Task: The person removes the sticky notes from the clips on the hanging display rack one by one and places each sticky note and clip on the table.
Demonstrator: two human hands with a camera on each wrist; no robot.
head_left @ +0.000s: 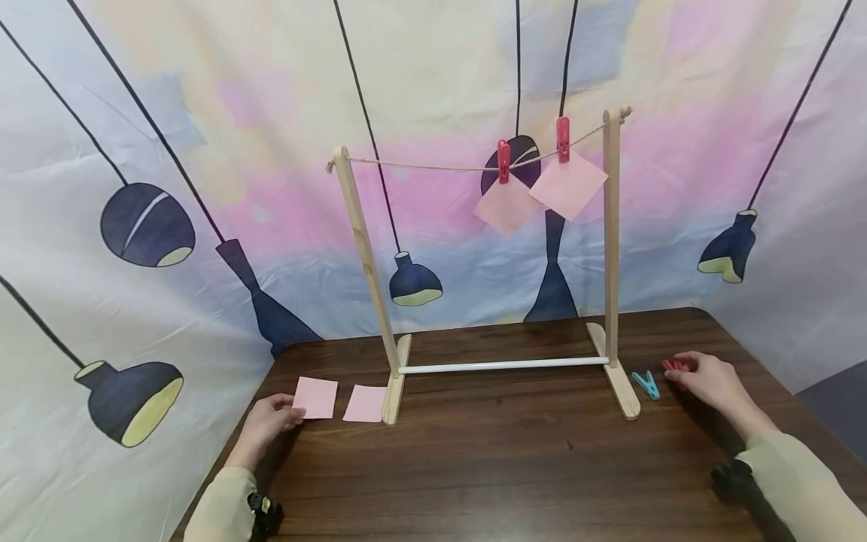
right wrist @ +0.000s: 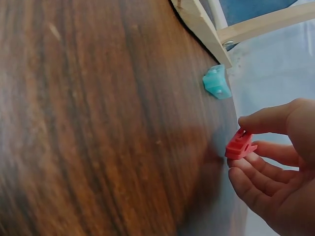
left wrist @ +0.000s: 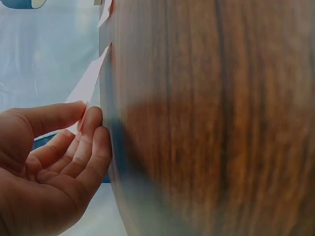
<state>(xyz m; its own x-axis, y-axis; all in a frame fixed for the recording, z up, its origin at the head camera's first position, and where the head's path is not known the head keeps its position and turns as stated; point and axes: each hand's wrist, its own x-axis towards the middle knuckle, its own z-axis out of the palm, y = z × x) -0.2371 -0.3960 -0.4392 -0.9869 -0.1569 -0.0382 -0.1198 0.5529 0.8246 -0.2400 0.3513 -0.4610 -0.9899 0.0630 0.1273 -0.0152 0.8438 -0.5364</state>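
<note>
At the table's left side, my left hand (head_left: 267, 423) pinches the edge of a pink paper square (head_left: 316, 397) between thumb and fingers. In the left wrist view that paper (left wrist: 90, 81) tilts up from the wood. A second pink square (head_left: 364, 404) lies just right of it, by the rack's left foot. Over on the right, my right hand (head_left: 707, 380) holds a red clothespin (right wrist: 240, 144) between thumb and fingertips. Beside it on the table is a blue clothespin (head_left: 646, 385). Two pink squares (head_left: 569, 185) hang from the string under red clothespins (head_left: 563, 140).
A wooden rack (head_left: 612, 241) stands toward the back of the brown table (head_left: 501, 467), with a string (head_left: 420, 165) between its post tops and a white bar (head_left: 504, 366) low down. A lamp-patterned cloth (head_left: 284, 150) hangs behind the table.
</note>
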